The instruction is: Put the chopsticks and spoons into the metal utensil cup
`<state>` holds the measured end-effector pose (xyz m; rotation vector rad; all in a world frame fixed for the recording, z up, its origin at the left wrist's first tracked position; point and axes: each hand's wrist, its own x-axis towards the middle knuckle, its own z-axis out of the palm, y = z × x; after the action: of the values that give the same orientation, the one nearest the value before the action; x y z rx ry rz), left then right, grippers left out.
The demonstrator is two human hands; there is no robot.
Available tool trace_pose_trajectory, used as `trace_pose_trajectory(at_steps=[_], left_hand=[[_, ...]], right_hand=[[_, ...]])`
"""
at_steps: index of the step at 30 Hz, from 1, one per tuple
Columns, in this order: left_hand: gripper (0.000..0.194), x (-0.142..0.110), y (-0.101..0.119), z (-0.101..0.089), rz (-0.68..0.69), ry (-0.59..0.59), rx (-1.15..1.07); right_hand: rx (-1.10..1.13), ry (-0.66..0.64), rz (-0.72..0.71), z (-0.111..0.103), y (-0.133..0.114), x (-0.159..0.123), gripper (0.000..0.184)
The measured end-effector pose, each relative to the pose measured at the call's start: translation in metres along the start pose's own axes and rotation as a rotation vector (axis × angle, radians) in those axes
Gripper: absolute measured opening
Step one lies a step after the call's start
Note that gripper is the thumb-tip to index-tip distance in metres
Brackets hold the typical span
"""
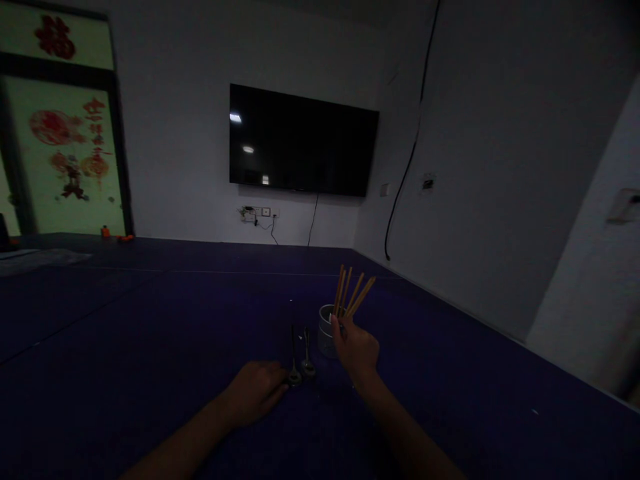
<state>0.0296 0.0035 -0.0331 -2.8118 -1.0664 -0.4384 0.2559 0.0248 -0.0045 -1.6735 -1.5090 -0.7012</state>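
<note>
My right hand point(356, 348) is raised over a small pale cup point(327, 337) on the dark blue surface and grips a bundle of several wooden chopsticks point(351, 291), which fan upward. My left hand point(256, 391) rests palm down on the surface, fingers loosely curled, its fingertips next to two metal spoons point(301, 363) lying side by side just left of the cup. Whether the left fingers touch the nearer spoon is unclear in the dim light.
The dark blue surface point(150, 333) stretches far ahead to a white wall with a black television point(300, 141). A wall runs along the right side. A decorated glass door point(65, 153) stands at the far left.
</note>
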Motion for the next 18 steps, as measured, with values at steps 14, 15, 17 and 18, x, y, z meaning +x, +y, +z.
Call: trace_pose_trajectory(at_steps=[14,15,17,18], left_hand=[[0.017,0.000,0.003,-0.004,-0.004,-0.007,0.011],[0.018,0.000,0.003,-0.004,-0.001,-0.004,0.014],[0.018,0.001,0.004,-0.004,0.002,0.004,0.021],[0.018,0.001,0.004,-0.003,-0.001,0.003,0.027]], right_hand=[[0.153,0.216,-0.076,0.001,0.003,0.001,0.053],[0.172,0.241,-0.117,0.000,0.002,0.000,0.051],[0.207,0.239,-0.226,-0.001,-0.004,-0.004,0.047],[0.224,0.209,-0.293,-0.002,-0.008,-0.006,0.045]])
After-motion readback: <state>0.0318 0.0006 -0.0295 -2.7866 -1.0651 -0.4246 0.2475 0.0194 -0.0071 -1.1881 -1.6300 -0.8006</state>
